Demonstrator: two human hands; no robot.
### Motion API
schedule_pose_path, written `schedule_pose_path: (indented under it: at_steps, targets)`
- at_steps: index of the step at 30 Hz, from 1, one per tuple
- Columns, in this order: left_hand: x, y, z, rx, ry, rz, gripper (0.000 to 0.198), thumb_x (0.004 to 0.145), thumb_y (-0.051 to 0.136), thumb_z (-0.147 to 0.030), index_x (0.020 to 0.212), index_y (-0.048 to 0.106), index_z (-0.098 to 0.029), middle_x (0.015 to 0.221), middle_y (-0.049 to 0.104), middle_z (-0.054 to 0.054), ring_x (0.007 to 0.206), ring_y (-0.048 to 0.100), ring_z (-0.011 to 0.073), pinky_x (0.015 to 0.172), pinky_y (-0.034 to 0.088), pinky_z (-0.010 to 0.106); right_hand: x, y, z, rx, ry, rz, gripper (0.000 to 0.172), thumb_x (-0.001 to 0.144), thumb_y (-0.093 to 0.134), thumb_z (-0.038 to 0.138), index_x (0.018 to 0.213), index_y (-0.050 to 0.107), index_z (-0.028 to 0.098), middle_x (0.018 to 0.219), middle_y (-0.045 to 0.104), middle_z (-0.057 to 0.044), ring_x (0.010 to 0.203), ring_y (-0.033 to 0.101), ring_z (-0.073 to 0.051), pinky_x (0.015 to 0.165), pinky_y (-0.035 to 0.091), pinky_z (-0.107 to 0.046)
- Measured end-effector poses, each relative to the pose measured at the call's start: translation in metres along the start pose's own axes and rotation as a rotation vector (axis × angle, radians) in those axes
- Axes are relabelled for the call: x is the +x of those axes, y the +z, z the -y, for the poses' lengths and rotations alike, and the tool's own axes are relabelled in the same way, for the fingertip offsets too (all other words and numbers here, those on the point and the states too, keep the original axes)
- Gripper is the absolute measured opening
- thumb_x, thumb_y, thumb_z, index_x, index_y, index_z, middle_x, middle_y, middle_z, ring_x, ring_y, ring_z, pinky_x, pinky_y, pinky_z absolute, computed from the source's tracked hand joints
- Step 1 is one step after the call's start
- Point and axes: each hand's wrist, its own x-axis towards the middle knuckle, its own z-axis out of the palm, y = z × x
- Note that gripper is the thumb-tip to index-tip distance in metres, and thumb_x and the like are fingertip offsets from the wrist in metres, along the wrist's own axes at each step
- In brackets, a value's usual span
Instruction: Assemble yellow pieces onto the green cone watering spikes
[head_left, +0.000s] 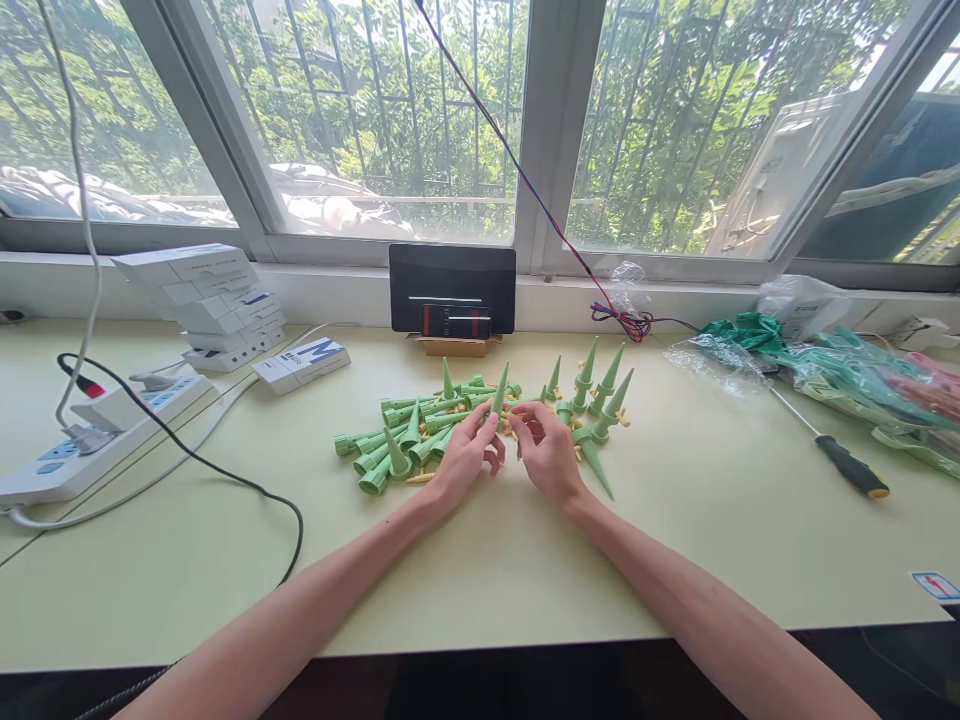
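Note:
My left hand [470,452] is closed around the lower part of a green plastic spike [500,386], whose tip points up. Close beside it, my right hand [549,448] pinches a small yellow piece [516,417] near the spike's base; the fingers partly cover it. Left of my hands lies a pile of green spikes [373,478], most on their sides and a few upright. On the right, several green spikes [602,425] stand tip up with yellow pieces at their bases. One green spike [596,468] there points toward me.
A tablet [452,275] and a phone [455,322] lean on a small stand behind the pile. Stacked white boxes [225,305], a power strip [105,440] and a black cable [225,483] lie left. A screwdriver [851,465] and plastic bags [847,370] lie right.

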Motion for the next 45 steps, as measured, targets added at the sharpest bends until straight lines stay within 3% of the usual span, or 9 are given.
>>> schedule_pose_path:
  at_steps: [10,24,45]
  targets:
    - [0.0017,0.0014,0.0007,0.056,0.018,-0.015,0.056,0.083,0.066,-0.051,0.128,0.057,-0.019,0.067,0.056,-0.001,0.055,0.058,0.0134,0.041,0.05,0.022,0.0046,-0.0001,-0.0062,0.267,0.172,0.02,0.026,0.087,0.064,0.044,0.088,0.058,0.019,0.067,0.059,0.002,0.043,0.047,-0.009,0.041,0.038,-0.023]
    - [0.0026,0.0014,0.0054,0.014,0.024,-0.097,0.041,0.088,0.06,-0.052,0.108,0.057,-0.017,0.055,0.053,-0.004,0.046,0.05,0.0111,0.039,0.042,0.02,0.0012,0.0001,-0.0002,0.047,0.057,0.039,0.027,0.087,0.064,0.043,0.1,0.061,0.019,0.092,0.069,-0.005,0.056,0.058,-0.012,0.052,0.049,-0.026]
    - [0.0004,0.002,0.0032,0.101,0.07,-0.049,0.046,0.088,0.06,-0.05,0.123,0.054,-0.021,0.059,0.052,-0.006,0.046,0.054,0.0107,0.04,0.045,0.02,0.0033,-0.0017,-0.0025,0.086,0.08,0.05,0.033,0.09,0.059,0.05,0.087,0.062,0.017,0.078,0.067,-0.005,0.053,0.055,-0.013,0.05,0.046,-0.027]
